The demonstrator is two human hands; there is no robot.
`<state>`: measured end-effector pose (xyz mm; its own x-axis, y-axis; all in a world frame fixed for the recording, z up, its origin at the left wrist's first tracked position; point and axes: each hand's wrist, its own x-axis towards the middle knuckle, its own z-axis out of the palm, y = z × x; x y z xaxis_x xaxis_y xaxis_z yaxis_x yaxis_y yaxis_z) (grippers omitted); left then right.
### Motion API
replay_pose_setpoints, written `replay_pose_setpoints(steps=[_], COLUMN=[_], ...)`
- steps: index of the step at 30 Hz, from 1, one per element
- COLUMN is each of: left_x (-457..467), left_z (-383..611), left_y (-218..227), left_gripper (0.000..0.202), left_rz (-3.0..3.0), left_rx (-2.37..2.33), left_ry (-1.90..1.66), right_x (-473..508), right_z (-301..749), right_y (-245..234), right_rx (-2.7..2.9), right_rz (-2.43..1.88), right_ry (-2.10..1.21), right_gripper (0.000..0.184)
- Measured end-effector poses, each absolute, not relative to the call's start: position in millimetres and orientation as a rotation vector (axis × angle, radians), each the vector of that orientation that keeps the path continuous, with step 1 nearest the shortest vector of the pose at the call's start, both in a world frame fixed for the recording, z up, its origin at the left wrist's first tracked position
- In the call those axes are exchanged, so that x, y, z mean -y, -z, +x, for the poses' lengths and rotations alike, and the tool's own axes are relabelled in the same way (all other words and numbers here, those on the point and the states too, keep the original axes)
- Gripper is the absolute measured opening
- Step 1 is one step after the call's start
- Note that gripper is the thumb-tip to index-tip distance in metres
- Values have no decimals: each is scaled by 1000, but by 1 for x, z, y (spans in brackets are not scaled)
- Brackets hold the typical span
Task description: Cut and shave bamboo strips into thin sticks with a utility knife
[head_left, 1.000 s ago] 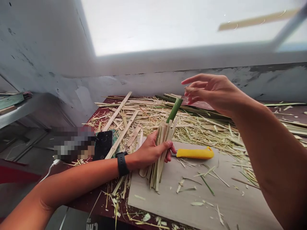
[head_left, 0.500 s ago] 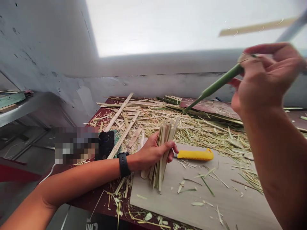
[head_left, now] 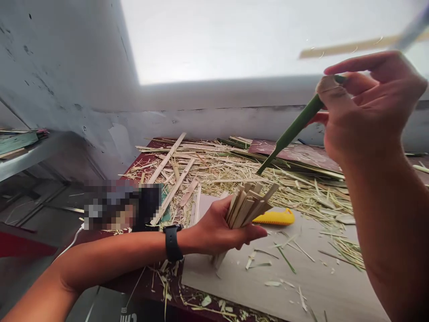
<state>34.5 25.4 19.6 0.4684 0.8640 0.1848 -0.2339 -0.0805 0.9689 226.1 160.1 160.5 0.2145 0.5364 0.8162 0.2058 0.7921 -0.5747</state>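
Observation:
My left hand (head_left: 224, 228), with a black watch on the wrist, is wrapped round a bundle of pale split bamboo strips (head_left: 246, 203). The bundle is tilted, its upper ends fanned to the right, its lower end near a light wooden board (head_left: 254, 286). Raised at the right, my right hand (head_left: 365, 103) pinches a green bamboo piece (head_left: 298, 123) that tapers to a narrow tip pointing down and left. A yellow-handled cutter (head_left: 276, 218) lies on the board just behind the bundle; the hand and strips hide its blade end.
Bamboo shavings (head_left: 214, 167) and long strips (head_left: 176, 188) cover the dark red table (head_left: 147, 282). Near the left edge lies a dark phone-like object (head_left: 149, 201), partly pixelated. A white wall (head_left: 187, 96) stands behind, and a metal shelf (head_left: 43, 145) at the left.
The strip bundle has tipped so its top leans right and toward me, as my left wrist turned. My right hand has shifted slightly left, still pinching the green piece.

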Motion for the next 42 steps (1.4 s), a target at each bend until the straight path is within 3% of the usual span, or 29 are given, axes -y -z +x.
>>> replay_pose_setpoints(steps=[6, 11, 20, 32, 42], left_x=[-15, -11, -24, -26, -27], left_z=[32, 38, 38, 38, 38], left_y=[-24, -26, -20, -15, -16], left_gripper=[33, 36, 43, 37, 57], left_rz=[1510, 1449, 1403, 1467, 1366], left_rx=[-614, -630, -690, -870, -642], left_ry=[-1174, -1213, -1141, -1417, -1103], right_x=[-139, -127, -116, -114, -107], right_z=[217, 212, 208, 209, 191], right_y=[-165, -164, -168, -163, -157], right_rx=[1576, 1694, 1828, 2090, 2111], right_rz=[-726, -756, -648, -649, -671], right_ry=[-121, -90, -271, -469, -609], right_gripper=[24, 30, 12, 25, 21])
